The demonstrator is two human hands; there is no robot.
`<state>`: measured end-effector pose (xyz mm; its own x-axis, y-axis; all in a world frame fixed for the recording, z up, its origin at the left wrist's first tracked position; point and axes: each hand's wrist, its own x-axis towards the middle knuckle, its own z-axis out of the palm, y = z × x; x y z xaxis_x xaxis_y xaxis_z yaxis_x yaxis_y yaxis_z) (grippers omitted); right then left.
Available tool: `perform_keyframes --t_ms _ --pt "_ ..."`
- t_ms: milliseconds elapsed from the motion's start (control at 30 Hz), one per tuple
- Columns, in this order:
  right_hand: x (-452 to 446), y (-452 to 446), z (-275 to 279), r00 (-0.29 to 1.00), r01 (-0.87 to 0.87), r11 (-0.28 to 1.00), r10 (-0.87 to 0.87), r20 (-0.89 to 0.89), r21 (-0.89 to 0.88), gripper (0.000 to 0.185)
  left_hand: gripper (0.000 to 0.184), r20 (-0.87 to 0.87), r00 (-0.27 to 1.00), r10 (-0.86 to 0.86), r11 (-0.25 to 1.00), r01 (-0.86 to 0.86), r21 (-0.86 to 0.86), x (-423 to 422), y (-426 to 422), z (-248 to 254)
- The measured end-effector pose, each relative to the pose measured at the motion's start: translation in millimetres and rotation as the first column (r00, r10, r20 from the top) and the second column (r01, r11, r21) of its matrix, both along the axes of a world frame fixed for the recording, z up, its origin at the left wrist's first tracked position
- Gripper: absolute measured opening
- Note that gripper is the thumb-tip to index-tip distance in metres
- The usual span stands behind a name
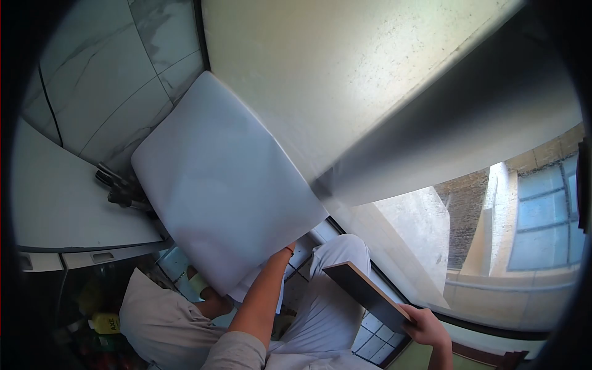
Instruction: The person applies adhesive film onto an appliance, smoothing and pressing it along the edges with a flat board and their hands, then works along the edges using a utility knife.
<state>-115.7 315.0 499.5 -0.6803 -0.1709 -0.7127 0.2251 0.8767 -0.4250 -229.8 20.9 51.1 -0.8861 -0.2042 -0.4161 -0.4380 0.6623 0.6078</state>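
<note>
My right hand (428, 327) is closed around one end of a flat rectangular board (370, 298) with a dark face and a light wood-coloured edge. The board slants up over my right knee (342, 256). My left arm (264, 296) stretches forward to the lower edge of a large, smooth white panel or appliance body (234, 179). A thin band circles the left wrist. My left hand (290, 248) goes behind that edge, so its fingers and anything in them are hidden. Beside the arm, a piece of pale material hangs below the white body.
At left is a white cabinet (80, 191) with black-handled items (120, 191) at its edge. Below it stands a yellow bottle (103, 323) among other goods. A window (542, 203) lies to the right. Marble-patterned tiles (105, 68) cover the wall.
</note>
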Motion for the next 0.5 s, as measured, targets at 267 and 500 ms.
perform_keyframes --t_ms 267,500 --pt "6.8 -0.6 -0.4 0.998 -0.029 0.999 0.028 -0.054 -0.018 0.055 0.051 0.02 0.994 0.109 0.993 -0.109 0.043 -0.8 8.3 -18.7" --pt "-0.1 -21.4 8.7 0.994 -0.089 0.988 0.095 -0.047 0.123 0.04 0.051 0.066 0.982 0.178 0.979 -0.183 0.092 16.7 12.8 -29.9"
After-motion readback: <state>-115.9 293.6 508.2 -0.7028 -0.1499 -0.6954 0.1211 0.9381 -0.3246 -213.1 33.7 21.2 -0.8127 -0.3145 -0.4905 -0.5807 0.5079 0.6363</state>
